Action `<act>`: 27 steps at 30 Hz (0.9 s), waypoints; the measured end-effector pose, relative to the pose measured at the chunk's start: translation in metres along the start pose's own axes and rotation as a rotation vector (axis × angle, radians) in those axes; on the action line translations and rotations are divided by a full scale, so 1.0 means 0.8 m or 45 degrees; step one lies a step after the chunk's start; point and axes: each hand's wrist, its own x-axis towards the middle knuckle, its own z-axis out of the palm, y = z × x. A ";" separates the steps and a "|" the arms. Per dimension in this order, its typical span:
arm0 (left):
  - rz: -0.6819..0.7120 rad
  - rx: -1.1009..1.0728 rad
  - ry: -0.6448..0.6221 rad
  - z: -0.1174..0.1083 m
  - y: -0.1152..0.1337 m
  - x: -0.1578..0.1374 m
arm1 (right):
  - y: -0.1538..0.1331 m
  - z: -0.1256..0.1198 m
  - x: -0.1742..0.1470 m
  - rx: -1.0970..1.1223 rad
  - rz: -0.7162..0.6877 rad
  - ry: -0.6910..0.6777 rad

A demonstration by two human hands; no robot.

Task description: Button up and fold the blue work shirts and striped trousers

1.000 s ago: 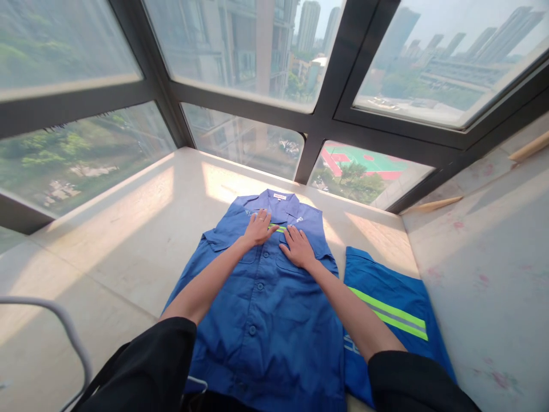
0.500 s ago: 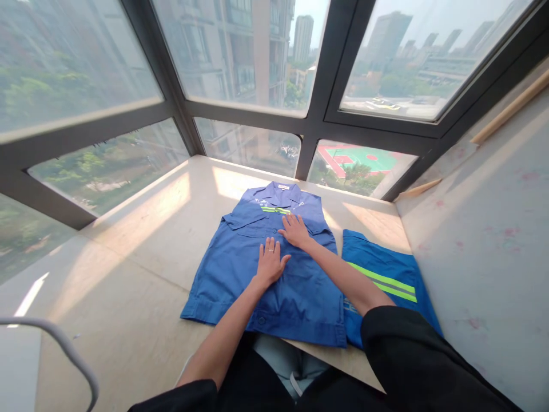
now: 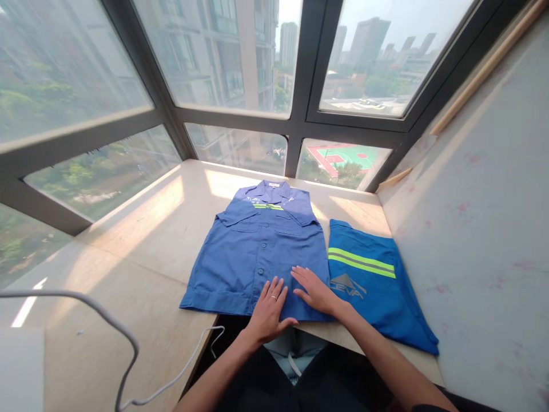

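Note:
A blue short-sleeved work shirt (image 3: 240, 260) lies spread face up, its collar toward the window and its sleeves folded in across the chest. Yellow-green reflective strips run below the collar, and buttons go down the front. My left hand (image 3: 270, 309) rests on the lower front near the hem, fingers stretched out, a ring on one finger. To its right, my right hand (image 3: 315, 290) lies flat on the lower right part of the shirt, fingers extended. Neither hand grips the cloth. Beside the shirt is a folded brighter blue garment (image 3: 373, 294) with a reflective stripe and a grey logo.
The pale tabletop (image 3: 128, 274) runs up to dark window frames (image 3: 231, 117). A grey cable (image 3: 107, 315) arcs over the left side, with a thinner white cord (image 3: 189, 360) near the front edge. A patterned wall (image 3: 472, 246) borders the right.
Both hands have slid down the shirt from its middle and chest toward the hem, staying flat. The view has shifted, showing more of the folded garment and its logo.

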 end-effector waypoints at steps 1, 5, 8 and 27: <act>0.055 0.013 -0.023 -0.003 -0.003 -0.013 | -0.003 -0.002 -0.009 0.000 0.010 -0.051; 0.102 0.119 -0.051 -0.011 -0.019 -0.045 | -0.014 -0.012 -0.022 -0.040 0.055 -0.191; 0.046 0.196 0.007 -0.018 -0.042 -0.056 | -0.026 -0.013 -0.025 -0.059 0.038 -0.251; -0.111 -0.063 -0.022 -0.109 -0.086 -0.043 | -0.071 -0.004 -0.036 -0.063 -0.101 0.050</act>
